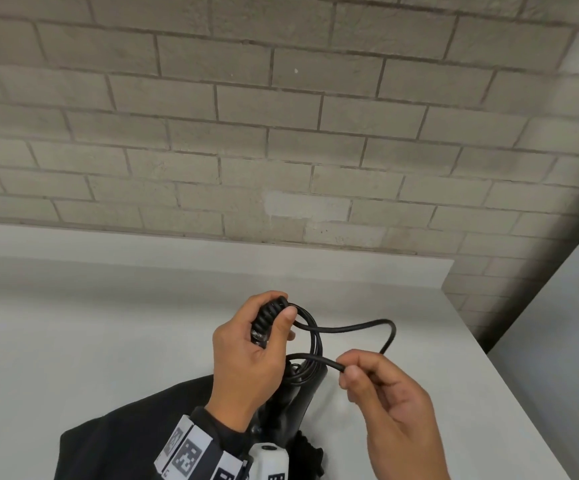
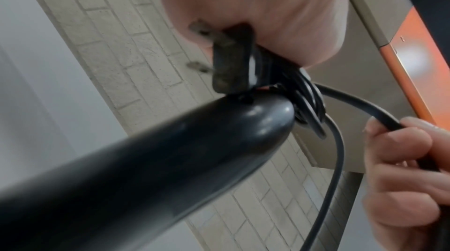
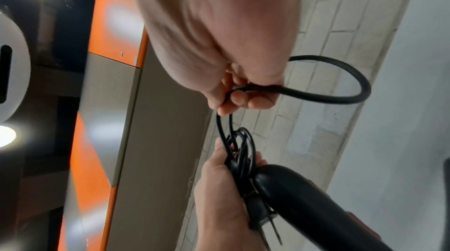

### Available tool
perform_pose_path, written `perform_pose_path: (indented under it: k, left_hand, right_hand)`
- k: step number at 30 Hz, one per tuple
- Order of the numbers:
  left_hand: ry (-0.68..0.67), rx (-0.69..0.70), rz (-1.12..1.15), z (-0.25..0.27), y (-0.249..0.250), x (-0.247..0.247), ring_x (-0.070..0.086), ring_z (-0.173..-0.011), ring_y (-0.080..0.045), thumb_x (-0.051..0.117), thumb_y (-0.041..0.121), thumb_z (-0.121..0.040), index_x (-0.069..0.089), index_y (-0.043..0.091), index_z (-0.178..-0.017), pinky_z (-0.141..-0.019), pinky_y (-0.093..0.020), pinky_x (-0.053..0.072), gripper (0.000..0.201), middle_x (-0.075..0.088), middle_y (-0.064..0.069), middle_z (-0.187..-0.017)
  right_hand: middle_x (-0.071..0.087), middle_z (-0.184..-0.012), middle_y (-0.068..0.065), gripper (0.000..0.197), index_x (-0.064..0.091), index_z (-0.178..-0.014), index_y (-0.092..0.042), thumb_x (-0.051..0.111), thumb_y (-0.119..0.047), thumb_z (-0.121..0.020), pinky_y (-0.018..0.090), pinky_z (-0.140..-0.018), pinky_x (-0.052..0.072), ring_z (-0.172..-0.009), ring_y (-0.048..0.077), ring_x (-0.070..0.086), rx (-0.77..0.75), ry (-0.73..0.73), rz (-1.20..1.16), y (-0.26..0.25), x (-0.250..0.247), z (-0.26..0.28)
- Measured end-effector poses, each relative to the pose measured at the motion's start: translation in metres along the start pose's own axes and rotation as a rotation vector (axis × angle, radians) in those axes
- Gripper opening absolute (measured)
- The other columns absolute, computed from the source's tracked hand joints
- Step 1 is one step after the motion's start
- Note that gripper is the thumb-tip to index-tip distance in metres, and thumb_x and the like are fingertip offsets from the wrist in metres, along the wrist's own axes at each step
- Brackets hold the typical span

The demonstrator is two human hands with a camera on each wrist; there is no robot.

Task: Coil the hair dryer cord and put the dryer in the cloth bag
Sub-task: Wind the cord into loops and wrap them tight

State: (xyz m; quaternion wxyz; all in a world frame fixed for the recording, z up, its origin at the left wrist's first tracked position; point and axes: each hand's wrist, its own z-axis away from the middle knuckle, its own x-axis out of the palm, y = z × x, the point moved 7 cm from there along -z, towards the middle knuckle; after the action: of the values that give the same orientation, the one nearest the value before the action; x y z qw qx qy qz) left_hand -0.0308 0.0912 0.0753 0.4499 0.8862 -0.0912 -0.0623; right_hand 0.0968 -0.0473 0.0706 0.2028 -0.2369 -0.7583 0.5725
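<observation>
My left hand [image 1: 277, 313] grips a bundle of coiled loops of the black cord [image 1: 350, 329] together with the plug [image 2: 231, 63], whose prongs stick out below the palm. A free loop of cord arcs out to the right and comes back to my right hand [image 1: 347, 370], which pinches it between thumb and fingers. The black hair dryer [image 1: 302, 393] hangs below the left hand with its handle end by the coil [image 3: 243, 149]. The black cloth bag [image 1: 125, 441] lies on the table at the lower left, under my left forearm.
The white table [image 1: 108, 323] runs back to a grey brick wall [image 1: 281, 133]; its right edge [image 1: 489, 358] is close to my right hand. A wrist-worn camera with marker tags [image 1: 187, 459] sits on my left sleeve.
</observation>
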Motion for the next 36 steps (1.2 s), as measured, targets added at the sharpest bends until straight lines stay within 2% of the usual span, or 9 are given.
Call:
perform_pose_path:
  k: [3, 10, 16, 20, 26, 30, 32, 34, 36]
  left_hand:
    - [-0.012, 0.004, -0.008, 0.001, 0.001, 0.003, 0.072, -0.066, -0.011, 0.063, 0.043, -0.087, 0.066, 0.031, -0.102, -0.063, -0.025, 0.058, 0.020, 0.071, 0.012, -0.085]
    - [-0.010, 0.005, -0.061, 0.000, 0.001, 0.002, 0.073, -0.074, -0.014, 0.063, 0.047, -0.086, 0.067, 0.032, -0.103, -0.069, -0.036, 0.059, 0.023, 0.072, 0.015, -0.088]
    - [-0.005, 0.011, -0.096, 0.000, 0.003, 0.001, 0.071, -0.076, -0.008, 0.062, 0.046, -0.087, 0.069, 0.025, -0.103, -0.071, -0.022, 0.056, 0.027, 0.071, 0.015, -0.083]
    - [-0.013, -0.001, -0.091, 0.001, 0.004, 0.005, 0.070, -0.072, -0.007, 0.067, 0.043, -0.088, 0.068, 0.026, -0.103, -0.068, -0.017, 0.054, 0.023, 0.072, 0.016, -0.085]
    - [0.058, -0.062, -0.102, -0.007, -0.002, -0.008, 0.068, -0.079, 0.000, 0.067, 0.033, -0.085, 0.071, 0.020, -0.098, -0.069, -0.006, 0.047, 0.018, 0.072, 0.013, -0.084]
    - [0.101, -0.121, -0.073, -0.014, -0.013, -0.021, 0.070, -0.080, -0.004, 0.066, 0.038, -0.084, 0.071, 0.021, -0.097, -0.075, -0.016, 0.054, 0.022, 0.073, 0.010, -0.082]
    - [0.106, -0.152, -0.036, -0.014, -0.017, -0.025, 0.073, -0.078, -0.009, 0.065, 0.040, -0.084, 0.071, 0.022, -0.098, -0.079, -0.027, 0.057, 0.023, 0.074, 0.010, -0.081]
    - [0.108, -0.170, -0.006, -0.014, -0.018, -0.025, 0.074, -0.076, -0.012, 0.065, 0.039, -0.084, 0.070, 0.022, -0.097, -0.080, -0.034, 0.058, 0.022, 0.074, 0.010, -0.082]
    - [0.092, -0.171, -0.002, -0.013, -0.017, -0.024, 0.074, -0.075, -0.013, 0.065, 0.040, -0.084, 0.070, 0.022, -0.097, -0.080, -0.036, 0.058, 0.023, 0.074, 0.009, -0.081]
  right_hand:
    - [0.070, -0.068, 0.009, 0.002, 0.076, -0.079, -0.021, 0.075, -0.019, -0.079, 0.017, -0.061, 0.051, -0.059, 0.011, 0.060, 0.026, 0.058, -0.083, 0.004, -0.003, 0.000]
    - [0.075, -0.071, 0.010, 0.020, 0.080, -0.075, -0.018, 0.077, 0.001, -0.070, 0.015, -0.064, 0.054, -0.064, 0.012, 0.069, -0.018, 0.109, -0.081, -0.001, 0.000, 0.000]
    - [0.076, -0.081, -0.005, 0.026, 0.080, -0.080, -0.029, 0.075, -0.005, -0.071, 0.013, -0.073, 0.052, -0.078, 0.015, 0.071, -0.239, 0.168, 0.066, -0.008, 0.009, 0.000]
    - [0.075, -0.085, -0.013, 0.038, 0.078, -0.086, -0.031, 0.076, 0.006, -0.074, 0.010, -0.072, 0.052, -0.083, 0.009, 0.072, -0.334, 0.152, 0.177, 0.001, 0.019, -0.005]
    - [0.077, -0.079, -0.004, 0.032, 0.080, -0.077, -0.029, 0.075, 0.000, -0.067, 0.016, -0.067, 0.053, -0.075, 0.016, 0.072, -0.413, 0.209, -0.011, -0.009, 0.002, 0.000]
    - [0.075, -0.075, 0.002, 0.012, 0.078, -0.074, -0.022, 0.085, -0.017, -0.066, 0.019, -0.067, 0.057, -0.066, 0.016, 0.070, -0.389, 0.226, -0.264, -0.013, -0.030, -0.001]
    - [0.073, -0.070, 0.003, 0.019, 0.076, -0.075, -0.020, 0.075, -0.003, -0.067, 0.019, -0.065, 0.056, -0.061, 0.015, 0.068, -0.347, 0.214, -0.312, -0.005, -0.050, -0.003]
    - [0.072, -0.068, 0.007, 0.031, 0.075, -0.077, -0.020, 0.063, 0.006, -0.066, 0.021, -0.065, 0.056, -0.065, 0.017, 0.068, -0.288, 0.117, -0.215, 0.003, -0.065, -0.003]
    - [0.074, -0.071, 0.004, 0.018, 0.076, -0.077, -0.024, 0.081, -0.013, -0.065, 0.022, -0.080, 0.055, -0.082, 0.016, 0.071, -0.276, -0.077, 0.048, 0.009, -0.073, -0.001]
